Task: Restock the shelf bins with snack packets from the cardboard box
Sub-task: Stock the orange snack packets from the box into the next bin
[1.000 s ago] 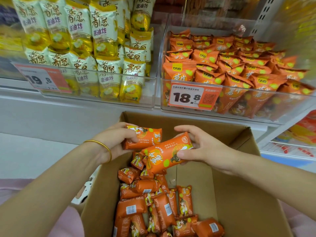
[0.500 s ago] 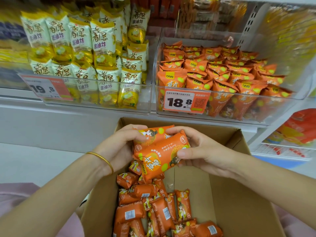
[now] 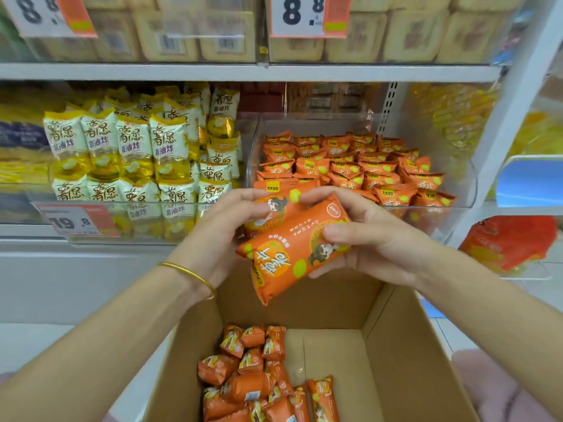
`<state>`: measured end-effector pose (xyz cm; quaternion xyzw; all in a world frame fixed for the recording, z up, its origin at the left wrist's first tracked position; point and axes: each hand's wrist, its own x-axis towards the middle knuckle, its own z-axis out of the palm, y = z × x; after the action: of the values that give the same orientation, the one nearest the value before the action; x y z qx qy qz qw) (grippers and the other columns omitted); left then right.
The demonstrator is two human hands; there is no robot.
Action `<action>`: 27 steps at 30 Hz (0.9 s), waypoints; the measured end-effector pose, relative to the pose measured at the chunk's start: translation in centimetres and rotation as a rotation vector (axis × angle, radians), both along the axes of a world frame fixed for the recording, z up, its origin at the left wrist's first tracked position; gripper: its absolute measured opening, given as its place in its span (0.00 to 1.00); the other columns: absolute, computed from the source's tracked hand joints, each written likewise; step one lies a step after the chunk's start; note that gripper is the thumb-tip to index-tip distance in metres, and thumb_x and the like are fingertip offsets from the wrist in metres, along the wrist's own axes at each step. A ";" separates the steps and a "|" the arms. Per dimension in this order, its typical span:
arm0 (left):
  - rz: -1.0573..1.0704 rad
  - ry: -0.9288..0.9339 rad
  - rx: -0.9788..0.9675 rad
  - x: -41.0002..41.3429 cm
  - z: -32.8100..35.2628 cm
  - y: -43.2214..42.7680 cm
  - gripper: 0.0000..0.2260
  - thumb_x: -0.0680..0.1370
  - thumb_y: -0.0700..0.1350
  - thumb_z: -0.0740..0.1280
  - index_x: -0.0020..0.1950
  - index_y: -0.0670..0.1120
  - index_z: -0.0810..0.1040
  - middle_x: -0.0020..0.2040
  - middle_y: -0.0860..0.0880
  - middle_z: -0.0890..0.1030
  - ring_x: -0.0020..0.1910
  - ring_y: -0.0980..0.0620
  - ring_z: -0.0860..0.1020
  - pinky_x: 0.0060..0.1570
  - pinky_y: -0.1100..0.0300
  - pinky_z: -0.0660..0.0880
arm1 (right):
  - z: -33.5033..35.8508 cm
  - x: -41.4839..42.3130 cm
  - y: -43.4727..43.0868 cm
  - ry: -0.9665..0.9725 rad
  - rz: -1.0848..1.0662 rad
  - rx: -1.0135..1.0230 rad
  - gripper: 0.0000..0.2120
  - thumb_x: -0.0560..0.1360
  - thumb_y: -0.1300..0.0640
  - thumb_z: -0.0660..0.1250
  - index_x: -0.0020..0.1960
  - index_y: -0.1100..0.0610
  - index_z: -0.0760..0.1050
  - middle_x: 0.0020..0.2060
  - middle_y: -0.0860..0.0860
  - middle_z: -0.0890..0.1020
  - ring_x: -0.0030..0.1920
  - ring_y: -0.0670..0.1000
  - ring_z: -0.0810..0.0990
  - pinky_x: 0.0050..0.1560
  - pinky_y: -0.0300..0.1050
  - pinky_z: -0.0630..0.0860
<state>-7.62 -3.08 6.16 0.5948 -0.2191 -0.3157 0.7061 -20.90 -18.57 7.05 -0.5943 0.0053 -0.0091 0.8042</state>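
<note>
From the head camera, both hands are raised over the far edge of the cardboard box (image 3: 396, 345), just in front of the clear orange-snack bin (image 3: 466, 190) on the shelf.

The left hand (image 3: 228, 229), with a gold bracelet (image 3: 189, 274) at the wrist, curls its fingers round the top of a rear orange packet (image 3: 271, 210). Most of that packet is hidden behind the front one.

The right hand (image 3: 377, 248) grasps the front orange packet (image 3: 289, 257), thumb pressed on its printed face and fingers wrapped under its right end. This packet lies slanted. Its upper right end sits inside the grip, and its lower left end hangs free below both hands. The two packets overlap and touch.

Down in the box, loose packets (image 3: 259, 382) are heaped along the left side and near edge of the floor, well below the hands.

The bin behind the hands holds rows of the same orange packets (image 3: 350, 166). The bin to its left is stacked with yellow-and-white packets (image 3: 134, 147) and has a price tag (image 3: 76, 220) on its front wall.
</note>
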 end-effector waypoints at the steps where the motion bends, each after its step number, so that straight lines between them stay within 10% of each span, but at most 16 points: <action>1: 0.008 -0.084 0.017 0.4 0.5 -0.4 0.19 0.65 0.46 0.68 0.55 0.46 0.79 0.46 0.47 0.82 0.41 0.52 0.81 0.35 0.60 0.77 | 0.9 0.4 -0.4 -0.015 -0.034 -0.056 0.22 0.62 0.68 0.77 0.52 0.52 0.79 0.50 0.51 0.79 0.48 0.56 0.84 0.36 0.51 0.81; 9: 0.213 -0.681 0.009 4.4 2.1 -3.7 0.17 0.80 0.41 0.60 0.69 0.51 0.67 0.60 0.59 0.73 0.55 0.70 0.72 0.55 0.75 0.69 | 6.2 5.6 -3.9 -0.247 -0.409 -0.803 0.22 0.60 0.57 0.77 0.51 0.44 0.77 0.57 0.50 0.74 0.55 0.47 0.78 0.49 0.42 0.78; 14: 0.242 -1.213 0.327 7.2 0.6 -5.3 0.21 0.77 0.46 0.59 0.71 0.47 0.68 0.71 0.49 0.66 0.71 0.52 0.60 0.66 0.67 0.50 | 6.6 9.2 -6.0 -0.324 -0.503 -1.385 0.22 0.62 0.54 0.78 0.52 0.44 0.76 0.64 0.50 0.62 0.68 0.48 0.63 0.67 0.29 0.57; 22: 0.267 -1.174 0.407 8.1 -1.4 -7.7 0.24 0.78 0.36 0.58 0.74 0.46 0.62 0.75 0.49 0.59 0.74 0.52 0.55 0.67 0.67 0.47 | 5.2 13.8 -6.7 -0.212 -0.463 -1.713 0.22 0.66 0.56 0.78 0.58 0.51 0.75 0.71 0.56 0.56 0.71 0.55 0.61 0.65 0.39 0.61; 27: 0.253 -1.156 0.399 8.2 -1.6 -7.6 0.24 0.77 0.34 0.57 0.74 0.45 0.62 0.75 0.49 0.59 0.74 0.53 0.54 0.67 0.67 0.49 | 5.2 15.3 -6.7 -0.120 -0.466 -1.502 0.24 0.66 0.56 0.77 0.60 0.49 0.74 0.65 0.53 0.63 0.63 0.50 0.68 0.58 0.31 0.63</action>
<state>0.56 -10.65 4.58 0.8111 -0.4306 0.1086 0.3807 -5.56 -25.28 12.29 -0.9606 0.0788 -0.2104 0.1637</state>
